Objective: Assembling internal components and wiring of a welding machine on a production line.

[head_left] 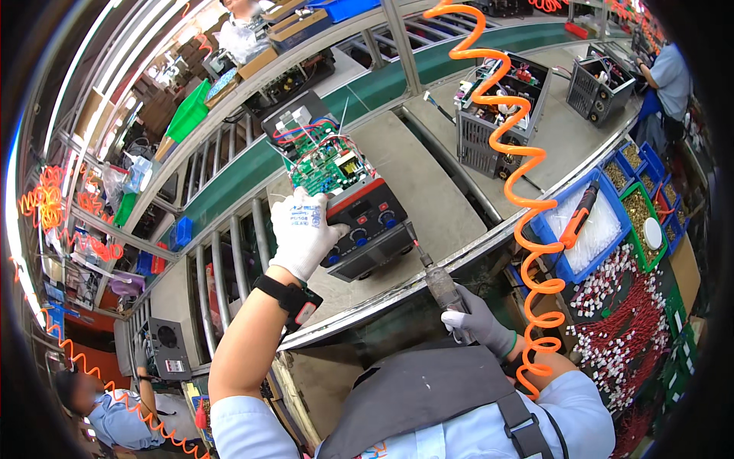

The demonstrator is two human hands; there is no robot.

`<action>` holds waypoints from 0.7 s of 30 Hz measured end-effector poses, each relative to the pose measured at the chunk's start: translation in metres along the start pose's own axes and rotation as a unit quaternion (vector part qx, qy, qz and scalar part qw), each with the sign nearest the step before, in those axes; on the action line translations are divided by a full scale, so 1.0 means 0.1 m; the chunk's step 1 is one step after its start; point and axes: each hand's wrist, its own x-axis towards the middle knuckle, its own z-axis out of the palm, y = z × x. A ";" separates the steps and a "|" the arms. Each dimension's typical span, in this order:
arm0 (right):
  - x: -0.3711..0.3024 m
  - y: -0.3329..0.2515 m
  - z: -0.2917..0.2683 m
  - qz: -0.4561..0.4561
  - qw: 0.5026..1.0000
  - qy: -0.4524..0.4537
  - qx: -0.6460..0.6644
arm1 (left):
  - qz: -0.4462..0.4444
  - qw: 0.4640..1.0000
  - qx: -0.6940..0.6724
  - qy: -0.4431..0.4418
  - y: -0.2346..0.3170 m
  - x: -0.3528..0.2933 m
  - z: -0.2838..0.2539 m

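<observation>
Left hand [304, 229], in a white glove: grip closed over the left end of a black and red unit [359, 218] with blue knobs on its front panel; the unit rests on the grey tabletop [428, 180] just ahead of the person, tilted, its top open and showing a green circuit board [325, 162] with red and blue wires. Right hand [478, 321], in a grey glove: grip wrapped shut around the handle of a power screwdriver [437, 281], whose tip points up at the lower right corner of the unit. Orange coiled hose [501, 115]: runs from the top of the view down past the right hand. Blue bin [552, 223], right of the unit: holds clear plastic bags and a second screwdriver [579, 216] with an orange grip, laid slantwise. Green bin [641, 229], just right of the blue one: holds brass-coloured small parts and a white round lid [652, 232]. Small blue trays [638, 164], beyond the green bin: hold more small brass-coloured parts. Pile of red and white wire leads [619, 321]: loose, below the bins. Grey open metal case [497, 115], further along the tabletop: filled with coils and wiring. Second such case [600, 88], far right, beside another person's sleeve [673, 76].
</observation>
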 end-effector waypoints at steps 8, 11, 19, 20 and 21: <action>0.00 0.03 0.04 -0.023 0.997 -0.007 -0.069 | -0.009 0.999 -0.047 0.022 -0.09 -0.12 0.00; -0.26 -0.15 0.10 -0.027 0.997 -0.025 -0.064 | -0.053 0.950 -0.238 0.196 -0.30 -0.49 0.15; -0.31 0.14 0.61 0.099 0.964 -0.136 -0.205 | -0.361 0.343 -0.867 0.012 -0.54 -2.33 2.14; -0.28 0.06 0.76 0.114 0.961 -0.149 -0.202 | -0.360 0.317 -0.877 0.010 -0.46 -2.30 2.04; -0.26 0.05 0.87 0.109 0.956 -0.161 -0.220 | -0.358 0.304 -0.883 -0.010 -0.45 -2.30 2.03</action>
